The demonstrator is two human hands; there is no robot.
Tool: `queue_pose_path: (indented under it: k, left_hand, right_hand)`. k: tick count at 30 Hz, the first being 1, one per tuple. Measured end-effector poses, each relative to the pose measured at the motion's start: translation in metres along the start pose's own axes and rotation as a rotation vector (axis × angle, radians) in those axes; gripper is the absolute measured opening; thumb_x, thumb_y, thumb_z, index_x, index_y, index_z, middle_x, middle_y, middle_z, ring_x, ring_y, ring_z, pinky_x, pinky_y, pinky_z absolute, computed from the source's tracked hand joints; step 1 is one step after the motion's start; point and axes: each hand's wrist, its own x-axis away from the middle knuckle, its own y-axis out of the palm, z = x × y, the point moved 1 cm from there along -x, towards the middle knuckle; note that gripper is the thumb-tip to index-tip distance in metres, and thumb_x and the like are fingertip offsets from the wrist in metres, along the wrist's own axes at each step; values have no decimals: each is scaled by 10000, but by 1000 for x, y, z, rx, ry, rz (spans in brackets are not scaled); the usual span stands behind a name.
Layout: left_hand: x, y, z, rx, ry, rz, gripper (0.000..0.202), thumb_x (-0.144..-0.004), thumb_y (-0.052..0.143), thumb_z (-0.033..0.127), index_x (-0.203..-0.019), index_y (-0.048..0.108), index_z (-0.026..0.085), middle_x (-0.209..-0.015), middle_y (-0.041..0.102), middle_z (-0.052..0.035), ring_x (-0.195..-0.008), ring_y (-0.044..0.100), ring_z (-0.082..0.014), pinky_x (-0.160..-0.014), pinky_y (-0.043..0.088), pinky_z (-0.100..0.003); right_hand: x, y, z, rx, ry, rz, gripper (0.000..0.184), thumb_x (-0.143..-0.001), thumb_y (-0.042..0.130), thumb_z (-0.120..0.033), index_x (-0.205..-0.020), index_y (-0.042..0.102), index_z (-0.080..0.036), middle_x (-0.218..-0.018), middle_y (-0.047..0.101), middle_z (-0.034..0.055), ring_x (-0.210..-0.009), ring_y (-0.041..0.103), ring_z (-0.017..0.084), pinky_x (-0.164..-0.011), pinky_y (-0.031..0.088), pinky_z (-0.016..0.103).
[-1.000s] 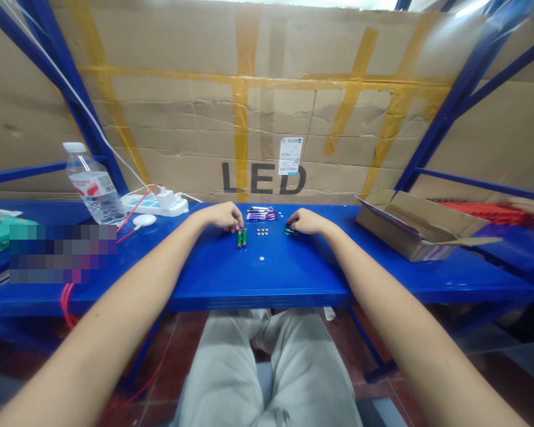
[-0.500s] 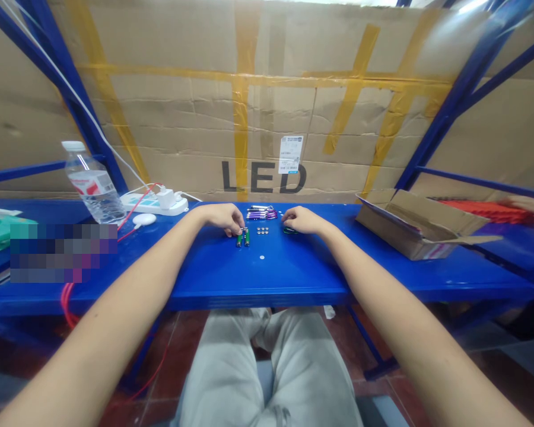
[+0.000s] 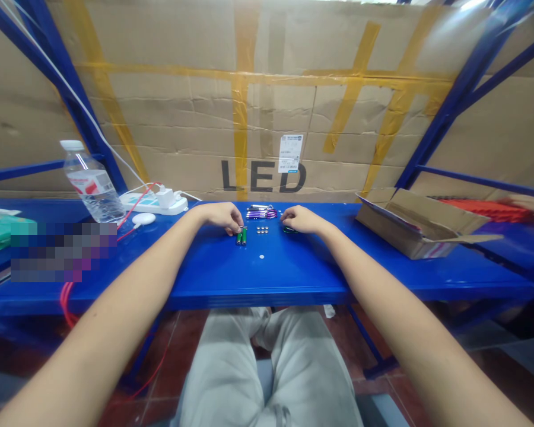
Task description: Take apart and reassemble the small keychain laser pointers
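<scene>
My left hand (image 3: 228, 218) is closed in a pinch at the upper end of two small green metal tubes (image 3: 242, 236) with silvery ends. They lie side by side, pointing toward me. My right hand (image 3: 300, 219) rests on the table with its fingers curled down over small dark green pieces (image 3: 290, 229). The fingers partly cover these pieces, so their kind is unclear. Several small silvery discs (image 3: 262, 230) sit in rows between my hands. Behind them lie several purple tubes (image 3: 257, 213) with clip-like loops. A single pale disc (image 3: 261, 257) lies nearer to me.
At the right stands an open cardboard box (image 3: 409, 228); beyond it another person's hand (image 3: 531, 204) is near red material (image 3: 485, 209). A water bottle (image 3: 91, 184), a white power strip (image 3: 155, 203) and a red cable (image 3: 66, 302) are at the left. Cardboard (image 3: 182, 130) backs the blue table (image 3: 249, 279).
The two green tubes have come closer together; the right one has shifted left beside the other. My left hand has moved very slightly left. My right hand is almost still.
</scene>
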Motion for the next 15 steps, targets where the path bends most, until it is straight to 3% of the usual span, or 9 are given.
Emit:
queue_pose_path:
  k: [7, 15]
  left_hand:
    - [1, 1, 1, 19, 19, 18, 304, -720, 711, 263, -994, 702, 132, -880, 750, -74, -791, 701, -182, -774, 559, -298]
    - [2, 3, 5, -4, 2, 30, 290, -741, 631, 174, -1021, 691, 125, -890, 750, -76, -813, 706, -181, -801, 565, -301]
  right_hand:
    - [-4, 3, 6, -15, -32, 24, 222, -831, 589, -116, -983, 748, -134, -1014, 767, 84, -888, 694, 193, -764, 503, 233]
    - [-5, 13, -4, -124, -231, 79, 282, -809, 601, -56, -1050, 719, -141, -1085, 750, 82, -985, 688, 193, -912, 511, 281]
